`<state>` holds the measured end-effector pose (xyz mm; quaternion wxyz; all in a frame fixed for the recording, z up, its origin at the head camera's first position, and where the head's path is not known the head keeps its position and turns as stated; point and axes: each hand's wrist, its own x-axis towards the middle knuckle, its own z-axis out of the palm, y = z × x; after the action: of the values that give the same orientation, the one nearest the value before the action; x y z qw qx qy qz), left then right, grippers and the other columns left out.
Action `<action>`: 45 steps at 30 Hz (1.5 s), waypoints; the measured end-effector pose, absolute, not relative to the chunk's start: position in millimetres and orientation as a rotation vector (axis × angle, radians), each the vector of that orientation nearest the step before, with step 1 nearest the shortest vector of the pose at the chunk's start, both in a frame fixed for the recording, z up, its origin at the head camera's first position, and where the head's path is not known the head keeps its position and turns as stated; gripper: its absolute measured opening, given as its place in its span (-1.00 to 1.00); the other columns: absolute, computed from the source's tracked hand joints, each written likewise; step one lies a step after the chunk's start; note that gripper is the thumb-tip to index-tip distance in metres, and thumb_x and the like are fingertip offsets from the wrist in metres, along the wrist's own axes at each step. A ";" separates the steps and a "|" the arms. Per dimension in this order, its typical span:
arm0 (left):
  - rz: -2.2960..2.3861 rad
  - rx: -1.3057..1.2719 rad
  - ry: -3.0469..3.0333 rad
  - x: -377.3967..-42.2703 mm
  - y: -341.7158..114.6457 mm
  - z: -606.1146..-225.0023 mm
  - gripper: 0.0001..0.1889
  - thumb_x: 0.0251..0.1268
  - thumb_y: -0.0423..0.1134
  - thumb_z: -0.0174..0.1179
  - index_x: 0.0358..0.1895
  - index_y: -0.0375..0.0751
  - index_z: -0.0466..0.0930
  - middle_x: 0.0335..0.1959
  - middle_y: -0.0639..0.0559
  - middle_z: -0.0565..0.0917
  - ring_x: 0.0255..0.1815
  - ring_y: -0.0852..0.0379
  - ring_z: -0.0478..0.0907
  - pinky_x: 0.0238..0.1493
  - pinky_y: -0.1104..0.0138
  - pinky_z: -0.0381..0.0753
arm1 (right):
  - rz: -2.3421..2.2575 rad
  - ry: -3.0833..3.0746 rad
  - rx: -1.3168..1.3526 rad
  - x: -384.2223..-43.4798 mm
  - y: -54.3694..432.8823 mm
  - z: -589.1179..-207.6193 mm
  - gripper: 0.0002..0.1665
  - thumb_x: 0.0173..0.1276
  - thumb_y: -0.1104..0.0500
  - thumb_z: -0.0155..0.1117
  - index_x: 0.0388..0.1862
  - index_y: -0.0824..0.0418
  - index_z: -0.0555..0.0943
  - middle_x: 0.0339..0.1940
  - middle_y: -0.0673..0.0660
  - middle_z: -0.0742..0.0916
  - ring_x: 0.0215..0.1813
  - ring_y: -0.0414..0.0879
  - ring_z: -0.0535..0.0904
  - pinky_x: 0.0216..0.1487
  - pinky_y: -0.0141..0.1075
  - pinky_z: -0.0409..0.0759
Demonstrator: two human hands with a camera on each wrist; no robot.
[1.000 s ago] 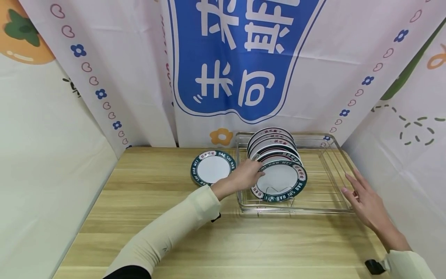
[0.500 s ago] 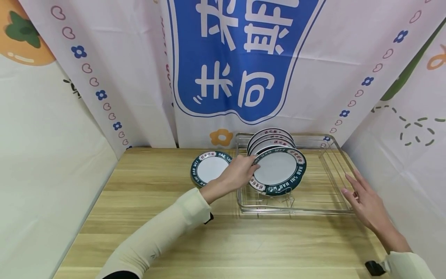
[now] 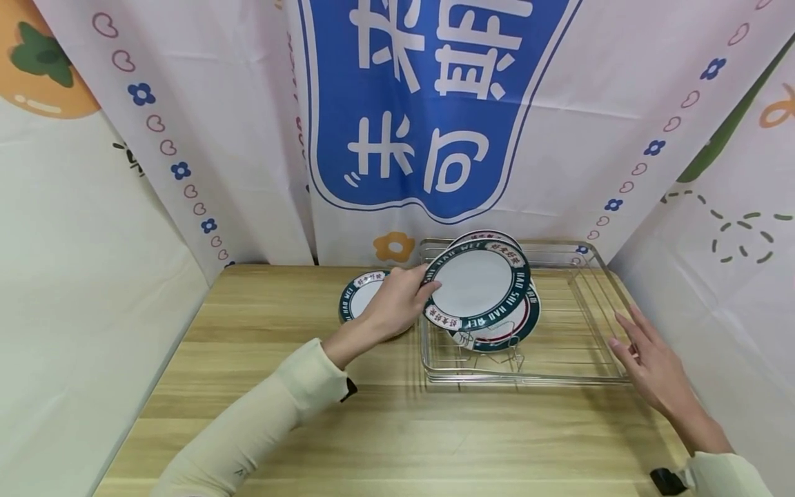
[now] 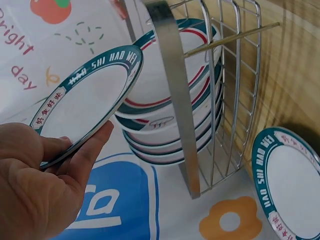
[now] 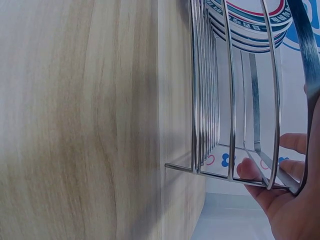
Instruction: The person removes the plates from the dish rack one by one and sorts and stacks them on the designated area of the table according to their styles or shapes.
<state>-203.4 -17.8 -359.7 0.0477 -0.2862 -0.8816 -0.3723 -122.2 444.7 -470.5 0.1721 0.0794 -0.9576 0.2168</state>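
Note:
My left hand (image 3: 394, 300) pinches the left edge of a white plate (image 3: 475, 286) with a green lettered rim, the thumb on its face and fingers behind. This plate is raised and tilted in front of several more upright plates (image 4: 175, 75) in the wire rack (image 3: 528, 378). Another green-rimmed plate (image 4: 292, 185) lies flat on the table left of the rack, partly covered by my left hand in the head view. My right hand (image 3: 652, 369) is at the rack's right side, its fingers extended at the rim and the thumb apart from them.
The rack stands on a wooden table (image 3: 435, 442), near the back edge. A printed cloth (image 3: 546, 159) hangs behind it, and white cloth walls (image 3: 714, 290) close in both sides. Inside the rack, a small wire holder (image 3: 518, 359) shows under the plates.
The front plate has come up out of the row, moving left and back with my left hand, and a red-lined plate now shows behind it. My right hand stays at the rack.

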 end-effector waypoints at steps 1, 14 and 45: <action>-1.141 -0.870 -2.678 -203.1 -20.8 -357.3 -0.86 0.65 -0.29 0.15 -0.11 -0.30 0.63 -0.61 0.09 0.43 -0.67 0.25 0.30 -0.55 0.43 0.34 | 0.617 -2.716 0.225 -122.1 444.6 -470.3 -0.33 0.63 0.06 0.18 0.55 0.41 0.39 0.68 0.42 0.26 -0.22 -0.45 0.53 -0.28 -0.12 0.58; -1.234 -0.673 -2.622 -209.7 -67.8 -344.7 -0.71 0.61 -0.30 0.20 0.14 -0.51 0.63 -0.25 -0.30 0.80 -0.38 -0.05 0.80 -0.44 0.36 0.73 | 0.617 -2.719 0.224 -122.1 444.6 -470.3 -0.33 0.63 0.06 0.17 0.55 0.41 0.39 0.67 0.43 0.27 -0.23 -0.40 0.56 -0.28 -0.12 0.58; -1.819 0.062 -2.867 -250.9 -183.5 -398.5 -0.61 0.70 -0.25 0.06 0.29 -0.57 0.47 -0.23 -0.22 0.78 -0.46 0.17 0.69 -0.40 0.41 0.69 | 0.626 -2.707 0.238 -121.9 445.3 -473.2 -0.32 0.61 0.08 0.22 0.56 0.38 0.40 0.67 0.42 0.28 -0.22 -0.55 0.50 -0.28 -0.17 0.61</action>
<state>-250.9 -183.5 -398.5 -0.1270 0.0181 -0.8374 -0.5313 -121.9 445.3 -473.2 0.1756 0.0839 -0.9556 0.2212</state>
